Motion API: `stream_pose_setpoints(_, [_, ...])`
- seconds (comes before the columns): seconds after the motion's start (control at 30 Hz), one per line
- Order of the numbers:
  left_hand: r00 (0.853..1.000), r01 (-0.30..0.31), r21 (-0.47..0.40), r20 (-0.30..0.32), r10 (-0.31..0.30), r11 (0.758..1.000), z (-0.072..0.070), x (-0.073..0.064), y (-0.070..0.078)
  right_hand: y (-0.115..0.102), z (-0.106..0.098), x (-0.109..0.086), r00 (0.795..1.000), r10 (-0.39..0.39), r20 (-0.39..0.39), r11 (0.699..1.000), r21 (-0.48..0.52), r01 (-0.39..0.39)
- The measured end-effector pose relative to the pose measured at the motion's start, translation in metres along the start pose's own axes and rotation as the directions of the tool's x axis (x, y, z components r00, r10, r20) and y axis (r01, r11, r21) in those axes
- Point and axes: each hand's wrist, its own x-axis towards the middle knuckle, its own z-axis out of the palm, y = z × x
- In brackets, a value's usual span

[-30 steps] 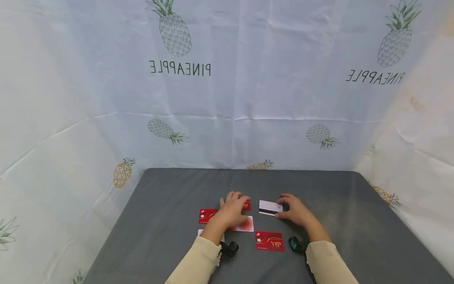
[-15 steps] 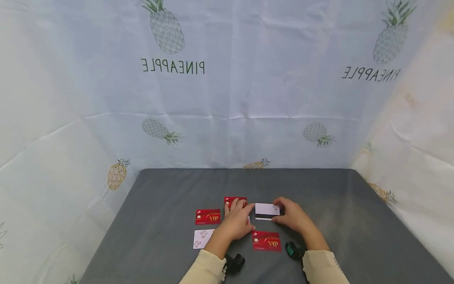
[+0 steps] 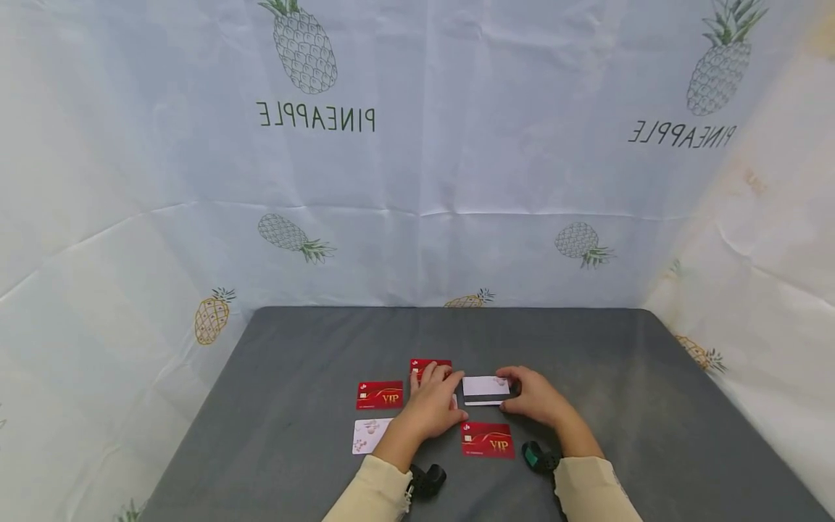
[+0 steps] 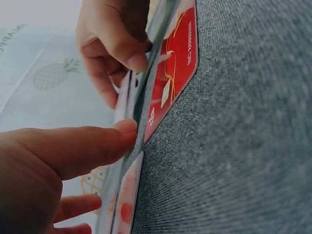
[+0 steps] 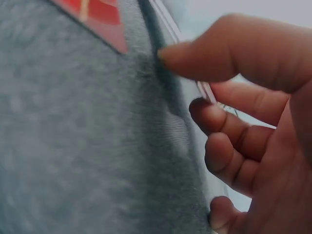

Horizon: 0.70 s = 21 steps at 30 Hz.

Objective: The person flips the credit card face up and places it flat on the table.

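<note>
My right hand (image 3: 538,399) grips a white card with a black stripe (image 3: 481,386) by its right end, the thumb at the near edge. In the right wrist view the card's thin edge (image 5: 207,91) shows between thumb and fingers, raised off the cloth. The left hand (image 3: 430,404) is spread just left of that card, thumb and fingers apart, gripping nothing. Beneath it lies a pale card with a red design (image 4: 127,200), mostly hidden in the head view. A red VIP card (image 3: 428,365) lies partly behind the left fingertips.
A red VIP card (image 3: 488,440) lies nearer, between the wrists. Another red VIP card (image 3: 380,395) and a white flowered card (image 3: 369,436) lie left of the left hand. Dark grey cloth covers the table (image 3: 293,348); a pineapple-print curtain (image 3: 417,167) surrounds it.
The right hand has taken hold of the striped card and shifted it slightly left and nearer. The left hand has drawn back a little, uncovering more of the left cards. The camera view shifted slightly.
</note>
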Motion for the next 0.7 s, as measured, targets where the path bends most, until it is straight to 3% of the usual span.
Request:
stream_pose_setpoints(0.2, [1.0, 0.004, -0.048, -0.005, -0.004, 0.999, -0.003, 0.001, -0.001, -0.002, -0.008, -0.002, 0.997, -0.071, 0.025, 0.997, 0.034, 0.07])
stream_pose_setpoints(0.47, [0.998, -0.012, -0.063, -0.068, 0.008, 0.998, -0.006, 0.002, -0.005, -0.013, -0.011, -0.004, 0.996, -0.079, 0.042, 0.996, 0.05, 0.077])
stream_pose_setpoints(0.7, [0.991, -0.053, -0.071, -0.13, 0.043, 0.996, -0.008, 0.001, -0.005, -0.021, -0.008, -0.008, 0.994, -0.106, 0.014, 0.994, -0.017, 0.107])
